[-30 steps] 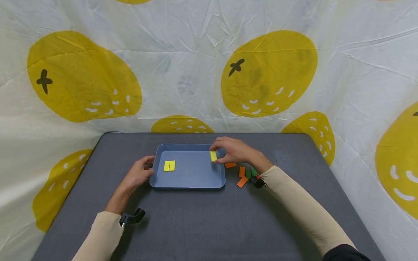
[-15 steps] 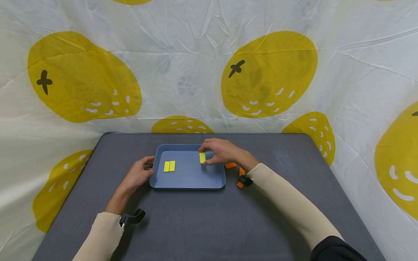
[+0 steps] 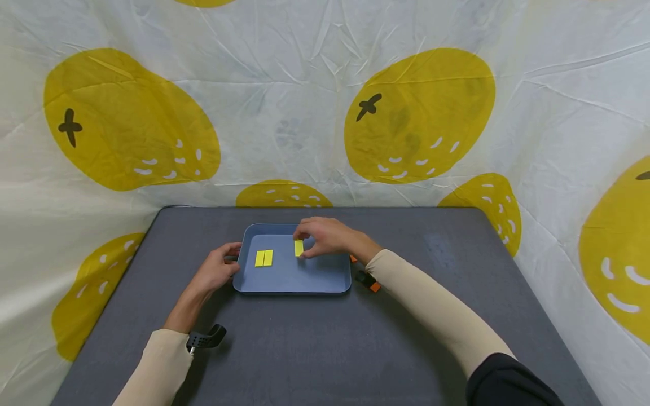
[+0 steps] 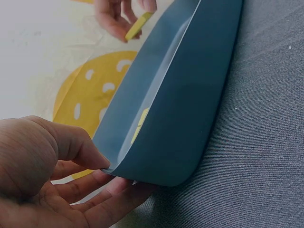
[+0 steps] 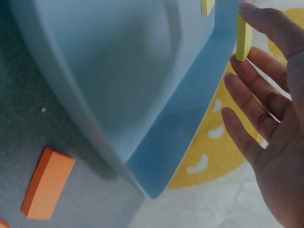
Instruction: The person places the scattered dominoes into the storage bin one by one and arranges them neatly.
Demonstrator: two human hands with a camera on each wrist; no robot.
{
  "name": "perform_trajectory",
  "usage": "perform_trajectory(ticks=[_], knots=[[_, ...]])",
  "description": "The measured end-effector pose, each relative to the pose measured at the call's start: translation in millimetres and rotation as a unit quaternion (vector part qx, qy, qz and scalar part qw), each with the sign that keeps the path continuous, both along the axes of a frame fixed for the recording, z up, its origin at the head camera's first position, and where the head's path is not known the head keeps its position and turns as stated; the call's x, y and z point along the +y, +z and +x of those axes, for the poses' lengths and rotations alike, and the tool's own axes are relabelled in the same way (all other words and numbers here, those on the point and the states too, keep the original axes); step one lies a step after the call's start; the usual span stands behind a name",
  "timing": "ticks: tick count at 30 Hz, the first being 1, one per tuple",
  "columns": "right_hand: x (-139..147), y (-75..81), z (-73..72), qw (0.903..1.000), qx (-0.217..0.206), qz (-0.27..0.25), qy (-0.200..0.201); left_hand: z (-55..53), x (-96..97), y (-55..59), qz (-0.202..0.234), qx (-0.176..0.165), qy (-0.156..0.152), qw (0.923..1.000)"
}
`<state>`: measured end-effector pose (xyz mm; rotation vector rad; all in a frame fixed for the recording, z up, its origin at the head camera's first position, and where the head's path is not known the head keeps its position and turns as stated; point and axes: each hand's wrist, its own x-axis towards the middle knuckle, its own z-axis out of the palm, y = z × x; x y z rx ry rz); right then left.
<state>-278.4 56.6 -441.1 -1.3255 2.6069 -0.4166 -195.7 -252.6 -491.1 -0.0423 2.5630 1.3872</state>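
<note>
A blue tray (image 3: 291, 282) lies on the grey table. Two flat yellow blocks (image 3: 259, 259) sit side by side in its left half, long edges together. My right hand (image 3: 330, 235) holds another yellow block (image 3: 298, 248) over the middle of the tray, to the right of that pair. In the right wrist view the thumb and fingertips pinch this block (image 5: 244, 38) by its ends, and the other fingers stay spread. My left hand (image 3: 210, 273) grips the tray's left rim; the left wrist view has the thumb (image 4: 85, 149) on the rim and fingers below it.
To the right of the tray, an orange block (image 5: 47, 185) lies on the table (image 3: 315, 349), with more orange partly hidden under my right wrist. Behind the table hangs a white cloth (image 3: 289, 113) with yellow fruit prints.
My right hand has carried the yellow block leftward from the tray's right side to over its middle. My right forearm now covers the green blocks. The left hand and tray have stayed put.
</note>
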Motion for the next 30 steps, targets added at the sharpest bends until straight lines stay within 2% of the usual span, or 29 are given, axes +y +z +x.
perform_trajectory(ticks=[8, 24, 30], knots=[[-18.1, 0.3, -0.2, 0.9998, 0.0, 0.009, 0.016, -0.7, 0.0, -0.1, 0.003, -0.005, 0.0, 1.0], [-56.3, -14.9, -5.3, 0.997, 0.009, 0.075, 0.017, 0.4, 0.8, 0.0, 0.009, -0.01, 0.004, 0.9999], [-67.2, -20.8, -5.4, 0.9947, 0.005, 0.103, 0.001, -0.1, 0.9, 0.3, 0.012, -0.011, 0.003, 0.9999]])
